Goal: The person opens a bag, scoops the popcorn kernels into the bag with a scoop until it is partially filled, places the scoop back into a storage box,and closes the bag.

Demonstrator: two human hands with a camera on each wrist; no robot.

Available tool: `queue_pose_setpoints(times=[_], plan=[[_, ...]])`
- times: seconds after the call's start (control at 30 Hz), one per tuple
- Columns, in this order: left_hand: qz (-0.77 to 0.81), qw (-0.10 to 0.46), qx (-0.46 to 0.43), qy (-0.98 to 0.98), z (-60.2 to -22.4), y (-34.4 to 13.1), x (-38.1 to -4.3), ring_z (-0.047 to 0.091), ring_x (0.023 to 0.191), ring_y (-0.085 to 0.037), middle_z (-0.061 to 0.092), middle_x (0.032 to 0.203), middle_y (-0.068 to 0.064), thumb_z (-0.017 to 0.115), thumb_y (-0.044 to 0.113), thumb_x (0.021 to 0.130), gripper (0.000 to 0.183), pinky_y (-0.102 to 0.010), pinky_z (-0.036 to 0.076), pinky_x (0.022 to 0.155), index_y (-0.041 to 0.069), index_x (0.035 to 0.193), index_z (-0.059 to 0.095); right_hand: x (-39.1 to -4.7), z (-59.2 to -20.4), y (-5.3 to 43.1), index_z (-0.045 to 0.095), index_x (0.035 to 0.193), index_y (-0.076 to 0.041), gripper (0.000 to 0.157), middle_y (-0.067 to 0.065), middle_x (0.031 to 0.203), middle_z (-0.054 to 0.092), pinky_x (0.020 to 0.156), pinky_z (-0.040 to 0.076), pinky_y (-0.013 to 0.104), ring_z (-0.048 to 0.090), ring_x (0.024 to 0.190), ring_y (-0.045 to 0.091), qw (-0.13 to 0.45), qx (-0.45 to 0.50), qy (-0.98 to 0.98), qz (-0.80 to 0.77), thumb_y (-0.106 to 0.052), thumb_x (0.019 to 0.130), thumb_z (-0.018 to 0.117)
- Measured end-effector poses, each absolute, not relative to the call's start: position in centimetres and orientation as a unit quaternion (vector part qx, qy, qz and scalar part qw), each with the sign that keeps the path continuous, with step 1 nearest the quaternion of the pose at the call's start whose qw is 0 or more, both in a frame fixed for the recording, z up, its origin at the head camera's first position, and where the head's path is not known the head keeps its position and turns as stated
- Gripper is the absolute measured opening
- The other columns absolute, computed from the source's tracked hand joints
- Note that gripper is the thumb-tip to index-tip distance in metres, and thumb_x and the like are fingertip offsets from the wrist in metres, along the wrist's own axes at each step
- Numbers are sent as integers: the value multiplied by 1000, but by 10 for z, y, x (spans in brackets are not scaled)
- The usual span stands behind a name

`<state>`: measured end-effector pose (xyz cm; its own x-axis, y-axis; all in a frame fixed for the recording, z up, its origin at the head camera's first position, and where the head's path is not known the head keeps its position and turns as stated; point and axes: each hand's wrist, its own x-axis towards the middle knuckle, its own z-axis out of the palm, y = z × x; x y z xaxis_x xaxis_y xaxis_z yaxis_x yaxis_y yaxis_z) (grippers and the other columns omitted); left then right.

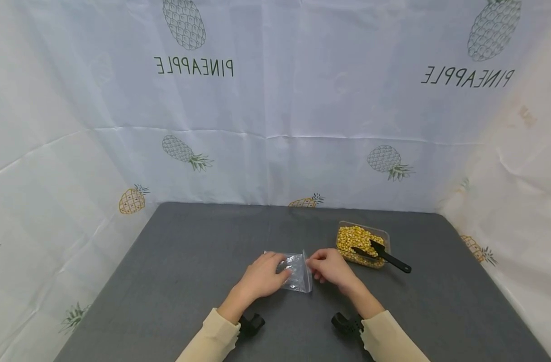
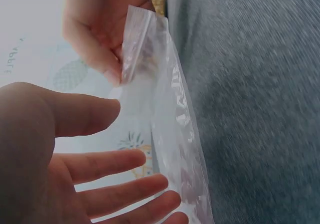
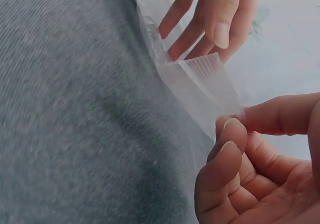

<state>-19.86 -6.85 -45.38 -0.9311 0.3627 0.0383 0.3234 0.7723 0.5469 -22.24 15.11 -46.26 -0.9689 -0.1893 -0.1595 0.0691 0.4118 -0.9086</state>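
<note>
A clear zip-lock bag [image 1: 297, 281] lies flat on the dark grey table, its zip end facing right. My right hand [image 1: 333, 269] pinches the zip edge between thumb and fingertips, the other fingers curled below, as the right wrist view shows around the lifted bag mouth [image 3: 207, 82]. Over the bag's left part is my left hand [image 1: 265, 275], fingers extended and spread. In the left wrist view its fingertips [image 2: 159, 183] are right at the plastic, with the thumb held apart. Inside the bag only clear plastic shows.
A clear plastic tub [image 1: 387, 236] of yellow corn kernels [image 1: 354, 237] stands behind my right hand. Stuck in the kernels, a black scoop [image 1: 395, 262] juts its handle over the tub's right side. A white pineapple-print curtain [image 1: 266, 100] hangs along the table's back and sides.
</note>
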Motion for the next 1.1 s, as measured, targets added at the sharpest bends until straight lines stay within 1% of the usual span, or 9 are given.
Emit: queue_pose_setpoints(times=[0.17,0.33,0.67,0.83,1.1], plan=[[316,43,189,929,-450,-64,-198,60,121,-32,64,131,-13,62,34,101,40,-54,48,97,6,129,66,-223,-462,153,71,90,-1,17,7,73,62,57,53,37,59,61,19,122,-59,814,-565,-16,97,68],[318,32,196,927,-447,-61,-195,63,117,-28,66,128,-10,61,35,102,37,-51,51,94,8,127,68,-223,-458,153,71,92,0,20,8,75,62,61,55,42,59,64,23,124,-74,797,-587,-19,98,68],[357,12,211,910,-438,-56,-195,65,107,-25,68,116,-5,60,39,102,36,-43,54,87,11,121,70,-223,-447,151,69,93,0,24,7,76,61,65,55,41,56,63,19,124,-76,774,-617,-24,97,70],[392,2,213,895,-434,-53,-194,66,100,-22,69,110,-4,62,44,101,39,-37,54,83,10,116,72,-222,-439,150,69,95,2,25,7,76,61,66,55,44,55,62,19,119,-80,762,-632,-23,98,70],[447,11,202,871,-430,-48,-194,67,95,-19,69,106,-1,63,49,99,43,-34,55,81,10,114,73,-220,-427,147,70,99,4,29,9,80,63,67,54,42,57,65,20,108,-92,749,-647,-25,97,72]])
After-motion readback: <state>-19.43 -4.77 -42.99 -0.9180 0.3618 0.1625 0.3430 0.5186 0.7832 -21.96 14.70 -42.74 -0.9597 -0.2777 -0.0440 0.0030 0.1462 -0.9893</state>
